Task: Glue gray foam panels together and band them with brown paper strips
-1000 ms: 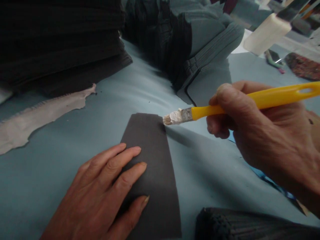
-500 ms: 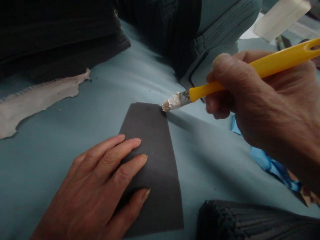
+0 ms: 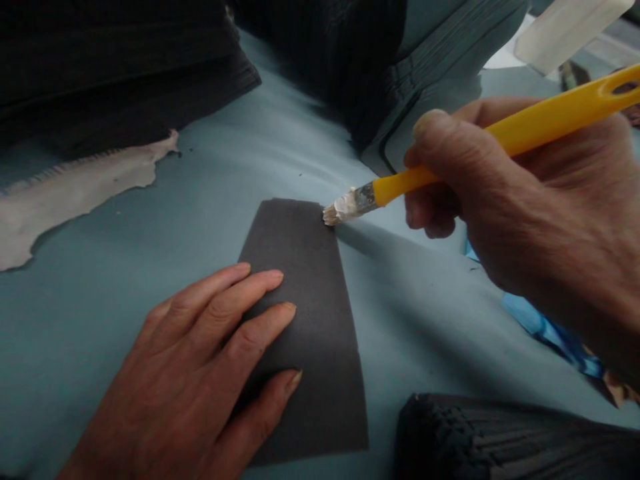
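Observation:
A dark grey flat piece [image 3: 310,320] lies on the blue-grey surface [image 3: 210,180], narrower at its far end. My left hand [image 3: 210,353] rests on its left side, fingers spread and holding nothing. In my right hand [image 3: 520,180] is a yellow-handled brush [image 3: 545,120], gripped between thumb and fingers. White paste coats part of the bristles and the metal band. The bristle tips are at the piece's far right corner; whether they press on it is hard to tell.
Dark stacked sheets [image 3: 110,73] stand at the far left, with another stack [image 3: 435,73] at the back and a third [image 3: 510,433] at the near right. A ragged pale scrap [image 3: 85,190] lies left. Blue crumpled material [image 3: 545,327] and a whitish block [image 3: 570,33] are at right.
My right hand and the brush have shifted slightly left, and the bristle tips sit slightly lower along the piece's right corner. My left hand stays on the piece.

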{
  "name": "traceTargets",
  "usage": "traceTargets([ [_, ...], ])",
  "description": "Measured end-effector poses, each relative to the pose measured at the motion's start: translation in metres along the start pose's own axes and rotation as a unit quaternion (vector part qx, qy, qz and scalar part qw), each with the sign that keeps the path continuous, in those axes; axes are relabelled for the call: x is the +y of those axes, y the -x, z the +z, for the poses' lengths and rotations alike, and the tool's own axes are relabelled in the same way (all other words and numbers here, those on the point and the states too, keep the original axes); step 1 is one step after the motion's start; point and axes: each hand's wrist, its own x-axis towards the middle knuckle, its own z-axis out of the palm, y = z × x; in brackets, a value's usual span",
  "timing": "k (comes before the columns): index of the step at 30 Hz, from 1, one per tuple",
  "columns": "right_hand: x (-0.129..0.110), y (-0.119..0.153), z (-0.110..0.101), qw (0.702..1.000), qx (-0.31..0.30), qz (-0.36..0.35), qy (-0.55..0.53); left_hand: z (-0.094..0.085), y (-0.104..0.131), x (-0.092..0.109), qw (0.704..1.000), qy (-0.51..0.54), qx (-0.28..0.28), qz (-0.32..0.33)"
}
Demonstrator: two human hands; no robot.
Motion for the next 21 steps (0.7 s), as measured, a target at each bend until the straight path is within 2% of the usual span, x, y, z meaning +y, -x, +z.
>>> traceTargets([
  [2, -0.004, 0.000, 0.002, 0.998, 0.036, 0.052, 0.029, 0.000, -0.001, 0.000, 1.000, -0.002, 0.001, -0.002],
  [4, -0.008, 0.002, 0.005, 0.994, 0.067, 0.074, 0.038, 0.000, -0.002, 0.001, 1.000, -0.003, 0.000, -0.003],
  [11, -0.014, 0.008, 0.006, 0.992, 0.084, 0.088, 0.033, 0.000, -0.003, 0.003, 1.000, -0.007, -0.003, -0.005],
  [16, -0.015, 0.003, 0.008, 0.992, 0.104, 0.059, 0.041, 0.000, -0.004, 0.002, 1.000, -0.015, -0.001, -0.001],
  [21, -0.016, -0.001, 0.015, 0.992, 0.099, 0.075, 0.023, -0.001, -0.002, 0.002, 1.000, -0.009, -0.005, -0.003],
])
